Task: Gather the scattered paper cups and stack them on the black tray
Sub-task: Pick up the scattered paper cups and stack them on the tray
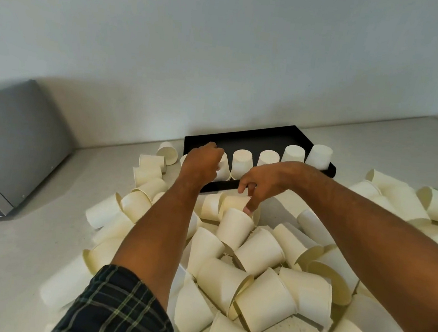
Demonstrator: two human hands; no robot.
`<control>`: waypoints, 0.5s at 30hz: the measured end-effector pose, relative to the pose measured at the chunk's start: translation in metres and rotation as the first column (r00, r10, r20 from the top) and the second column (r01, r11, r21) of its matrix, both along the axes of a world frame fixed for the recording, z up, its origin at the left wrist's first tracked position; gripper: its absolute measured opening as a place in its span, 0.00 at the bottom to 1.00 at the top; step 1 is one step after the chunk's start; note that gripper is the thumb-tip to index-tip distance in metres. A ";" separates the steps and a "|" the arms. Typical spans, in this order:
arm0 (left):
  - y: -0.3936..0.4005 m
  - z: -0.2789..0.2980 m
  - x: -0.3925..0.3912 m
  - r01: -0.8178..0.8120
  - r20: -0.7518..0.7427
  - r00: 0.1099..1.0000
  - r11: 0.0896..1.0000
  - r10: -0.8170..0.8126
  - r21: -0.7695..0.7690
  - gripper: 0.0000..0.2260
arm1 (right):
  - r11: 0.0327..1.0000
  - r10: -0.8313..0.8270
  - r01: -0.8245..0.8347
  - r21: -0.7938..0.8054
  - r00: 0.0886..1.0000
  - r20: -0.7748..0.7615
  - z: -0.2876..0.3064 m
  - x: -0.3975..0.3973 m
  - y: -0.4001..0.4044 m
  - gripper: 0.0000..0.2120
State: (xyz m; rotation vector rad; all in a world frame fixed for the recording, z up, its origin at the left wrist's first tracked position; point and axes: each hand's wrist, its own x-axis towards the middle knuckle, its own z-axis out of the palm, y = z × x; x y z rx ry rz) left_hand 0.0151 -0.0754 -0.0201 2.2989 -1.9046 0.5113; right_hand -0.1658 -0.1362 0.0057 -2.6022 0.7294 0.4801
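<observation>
The paper cups [260,252] are plain cream-white, tapered, with rolled rims; most lie tipped on their sides in a loose heap on the pale counter [17,253], in front of and to either side of the black tray [263,140]. No print, brand or writing can be read on any of them. On the tray's near edge a row of cups [294,154] stands upside down, side by side. The left hand [202,164], at the row's left end, has its fingers curled round an inverted cup [224,170] on the tray. The right hand [261,183] hovers just in front of the tray, fingers loosely curled and pointing down, one fingertip touching the top of a cup [234,227] in the heap. A grey appliance [14,140] sits well left of the tray.
</observation>
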 end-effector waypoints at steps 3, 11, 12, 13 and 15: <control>0.001 -0.002 -0.001 0.005 -0.033 0.999 1.000 -0.006 -0.017 0.14 | 1.000 -0.005 0.004 -0.023 1.000 -0.028 -0.007 -0.001 -0.001 0.30; 0.011 0.033 0.011 0.087 -0.261 0.965 0.981 -0.039 0.174 0.15 | 0.987 -0.049 0.050 -0.151 0.999 0.009 -0.016 -0.011 -0.005 0.34; 0.012 0.037 0.011 0.087 -0.316 0.949 0.973 -0.015 0.216 0.16 | 0.982 -0.063 0.058 -0.182 0.998 -0.024 -0.015 -0.015 -0.007 0.36; 0.014 0.042 0.011 0.091 -0.376 0.926 0.955 0.023 0.281 0.18 | 0.976 -0.076 0.062 -0.210 0.995 -0.060 -0.013 -0.018 -0.009 0.37; 0.018 0.050 0.009 0.117 -0.432 0.896 0.886 0.100 0.449 0.19 | 0.965 -0.094 0.063 -0.254 0.989 -0.110 -0.013 -0.024 -0.014 0.39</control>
